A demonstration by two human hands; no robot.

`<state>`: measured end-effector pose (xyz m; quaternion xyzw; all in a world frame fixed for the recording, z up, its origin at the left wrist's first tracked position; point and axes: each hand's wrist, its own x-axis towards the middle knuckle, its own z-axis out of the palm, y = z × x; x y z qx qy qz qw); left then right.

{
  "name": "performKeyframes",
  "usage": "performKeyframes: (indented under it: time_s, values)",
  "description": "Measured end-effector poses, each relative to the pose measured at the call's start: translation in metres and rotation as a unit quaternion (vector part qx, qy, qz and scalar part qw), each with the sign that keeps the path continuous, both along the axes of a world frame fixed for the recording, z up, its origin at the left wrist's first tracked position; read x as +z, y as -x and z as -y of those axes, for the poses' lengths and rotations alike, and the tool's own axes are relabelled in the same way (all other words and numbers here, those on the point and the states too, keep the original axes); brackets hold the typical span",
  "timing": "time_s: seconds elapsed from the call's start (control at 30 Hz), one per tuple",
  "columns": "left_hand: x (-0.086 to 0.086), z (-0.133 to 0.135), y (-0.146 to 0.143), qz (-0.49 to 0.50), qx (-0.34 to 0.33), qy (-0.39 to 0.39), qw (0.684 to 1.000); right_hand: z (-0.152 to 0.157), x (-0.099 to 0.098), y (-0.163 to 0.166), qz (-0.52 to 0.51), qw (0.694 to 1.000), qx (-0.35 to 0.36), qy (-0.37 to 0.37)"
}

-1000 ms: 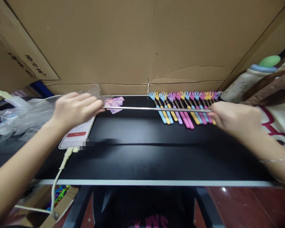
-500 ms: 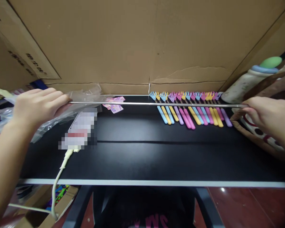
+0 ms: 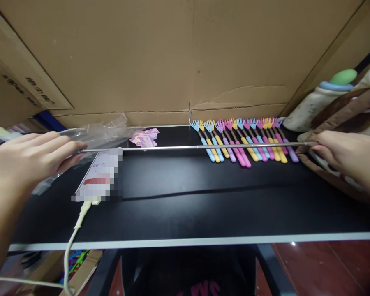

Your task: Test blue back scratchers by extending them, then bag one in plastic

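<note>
An extended telescopic back scratcher (image 3: 172, 147) stretches level across the view above the black table. Its thin steel rod has stepped sections, and both its ends are hidden inside my fists. My left hand (image 3: 38, 154) is closed on one end, above the plastic bag and near the phone. My right hand (image 3: 342, 154) grips the other end beside the brown-edged bag. Behind and below the rod, at the right, several small hand-shaped back scratchers (image 3: 243, 150) lie in a row, with blue, yellow, pink and purple handles.
A phone (image 3: 97, 174) with a cream cable (image 3: 68, 250) lies at left, showing a timer. Behind it are a clear plastic bag (image 3: 101, 133) and pink cards (image 3: 144, 137). A white bottle (image 3: 311, 105) and brown-edged bag (image 3: 323, 174) stand right. Cardboard (image 3: 126, 53) walls the back.
The rod and both hands have come lower and nearer in view, the left hand also further left. The rod now tilts slightly down to the left. The view has shifted a little.
</note>
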<state>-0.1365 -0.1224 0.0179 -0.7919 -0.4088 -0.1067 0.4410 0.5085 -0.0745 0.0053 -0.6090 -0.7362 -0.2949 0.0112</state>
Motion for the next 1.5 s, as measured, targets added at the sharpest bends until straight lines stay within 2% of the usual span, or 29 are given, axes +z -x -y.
performKeyframes:
  time_s: [0.1,0.2,0.43,0.67,0.83,1.0,1.13,1.23,1.33,1.5]
  values:
    - [-0.005,-0.007,0.007,-0.028,0.010,-0.015,0.999,-0.001,-0.002,0.000,0.001,0.998,0.055,-0.024]
    - [-0.012,-0.015,0.012,-0.060,0.019,-0.008,0.998,-0.003,-0.005,0.001,-0.006,0.996,0.088,-0.003]
    - [-0.017,-0.020,0.012,-0.034,0.070,0.022,0.997,-0.005,-0.011,-0.002,-0.002,0.999,0.041,0.030]
    - [-0.020,-0.023,0.000,-0.031,0.107,0.080,0.991,-0.011,-0.011,0.009,0.003,0.999,0.003,0.053]
    - [-0.018,-0.026,-0.002,-0.007,0.108,0.068,0.992,-0.014,-0.012,0.007,-0.019,0.998,0.029,0.050]
    - [-0.015,-0.024,-0.006,0.007,0.113,0.058,0.992,-0.008,-0.013,0.009,-0.005,0.997,0.071,0.001]
    - [-0.019,-0.025,-0.038,-0.010,0.070,0.093,0.993,-0.008,-0.017,0.045,0.003,0.995,0.102,0.003]
    - [-0.027,-0.027,-0.080,-0.028,0.028,0.104,0.994,-0.006,-0.025,0.091,0.015,0.983,0.182,0.003]
    - [-0.036,-0.023,-0.126,-0.016,-0.055,0.114,0.992,0.002,-0.033,0.139,0.006,0.964,0.267,-0.005]
    - [-0.037,-0.008,-0.189,0.022,-0.113,0.151,0.982,0.023,-0.034,0.203,0.000,0.950,0.313,0.011]
